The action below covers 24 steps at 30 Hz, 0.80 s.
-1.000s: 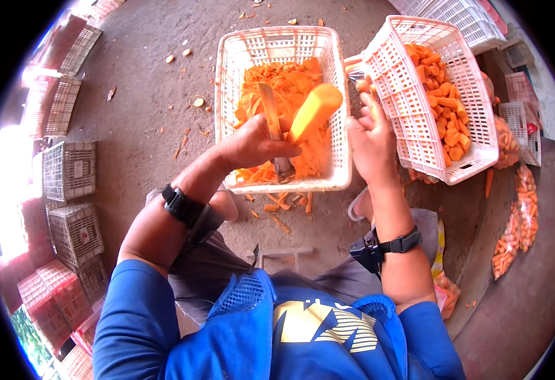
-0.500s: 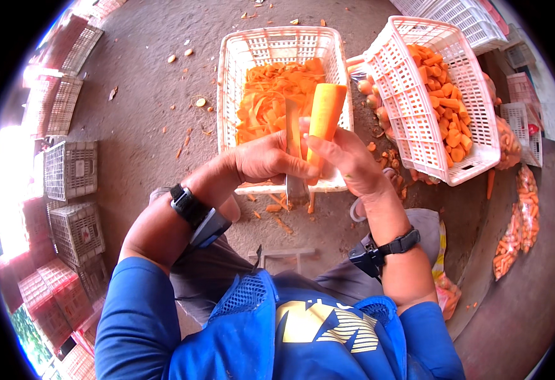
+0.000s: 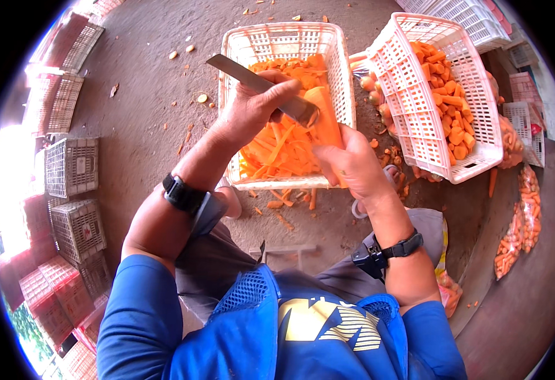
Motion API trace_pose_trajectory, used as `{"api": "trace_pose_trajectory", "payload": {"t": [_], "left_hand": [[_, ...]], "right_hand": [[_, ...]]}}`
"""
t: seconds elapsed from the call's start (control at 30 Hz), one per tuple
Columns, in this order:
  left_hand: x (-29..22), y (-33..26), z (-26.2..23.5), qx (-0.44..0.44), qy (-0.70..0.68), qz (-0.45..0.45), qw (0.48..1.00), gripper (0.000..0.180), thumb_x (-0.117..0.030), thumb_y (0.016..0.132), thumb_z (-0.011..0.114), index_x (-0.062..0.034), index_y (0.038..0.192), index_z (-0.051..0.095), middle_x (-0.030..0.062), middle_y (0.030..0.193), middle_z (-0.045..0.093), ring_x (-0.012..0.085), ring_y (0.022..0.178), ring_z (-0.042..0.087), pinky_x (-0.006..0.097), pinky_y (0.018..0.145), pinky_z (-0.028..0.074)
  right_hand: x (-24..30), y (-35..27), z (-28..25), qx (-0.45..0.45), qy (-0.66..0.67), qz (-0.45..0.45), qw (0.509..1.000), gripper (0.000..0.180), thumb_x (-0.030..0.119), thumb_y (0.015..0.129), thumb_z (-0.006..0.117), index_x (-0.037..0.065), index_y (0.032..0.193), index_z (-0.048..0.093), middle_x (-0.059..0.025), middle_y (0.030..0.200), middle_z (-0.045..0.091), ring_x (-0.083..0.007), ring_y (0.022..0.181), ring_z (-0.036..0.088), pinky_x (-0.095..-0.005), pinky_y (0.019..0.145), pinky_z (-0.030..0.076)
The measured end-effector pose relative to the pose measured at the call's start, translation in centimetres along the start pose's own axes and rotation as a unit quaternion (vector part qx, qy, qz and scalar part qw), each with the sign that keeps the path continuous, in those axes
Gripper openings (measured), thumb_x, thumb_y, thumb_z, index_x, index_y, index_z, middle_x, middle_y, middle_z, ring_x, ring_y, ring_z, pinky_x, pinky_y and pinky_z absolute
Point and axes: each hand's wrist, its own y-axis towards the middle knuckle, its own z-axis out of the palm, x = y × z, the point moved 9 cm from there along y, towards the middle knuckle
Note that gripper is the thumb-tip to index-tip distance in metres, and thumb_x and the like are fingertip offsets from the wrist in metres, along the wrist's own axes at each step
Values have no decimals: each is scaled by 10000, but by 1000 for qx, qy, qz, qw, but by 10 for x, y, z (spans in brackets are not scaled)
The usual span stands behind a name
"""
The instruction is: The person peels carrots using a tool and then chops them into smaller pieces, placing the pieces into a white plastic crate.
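- Carrot [image 3: 329,117] is above the right half of the white crate [image 3: 271,184], its free end pointing away from the person, over a heap of orange peelings [image 3: 271,152].
- The right hand [image 3: 354,163] is closed around the carrot's near end; keep that grip firm but well back, leaving the upper length bare for the blade.
- The left hand [image 3: 259,106] has its fingers curled around the flat metal tool [image 3: 242,73], whose tip lies at the carrot's side; whether the edge touches cannot be told.
- The step looks like peeling: a shallow angle and light, even pressure should take thin strips.
- Stroking away from the right hand's fingers seems safest, as the 2 hands work close together.
- Turning the carrot a little between strokes should avoid missed skin, and staying over the crate should catch the strips.
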Motion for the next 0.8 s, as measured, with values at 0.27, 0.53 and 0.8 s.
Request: {"api": "trace_pose_trajectory", "payload": {"t": [0.27,0.53,0.8], "left_hand": [[33,16,6,46,259,73,962,273,-198,930,507,-21,747,605,94,602,596,177,557,615,342,542,482],[-2,-28,116,260,391,-31,882,240,-155,794,661,-17,988,638,158,748,638,304,688,635,385,639,494],[-32,37,151,227,232,-13,946,214,-169,943,563,22,952,658,45,698,644,112,635,614,272,596,501]], "right_hand": [[10,-8,-22,-100,26,-39,994,346,301,827,747,38,961,567,36,677,497,-44,451,437,-202,379,344],[24,-19,-44,-96,19,-151,984,155,108,874,638,-25,952,644,-46,752,636,-126,626,603,-273,601,496],[41,-66,-133,-160,242,-141,946,177,202,879,634,38,921,582,-18,671,560,-96,451,519,-201,396,392]]}}
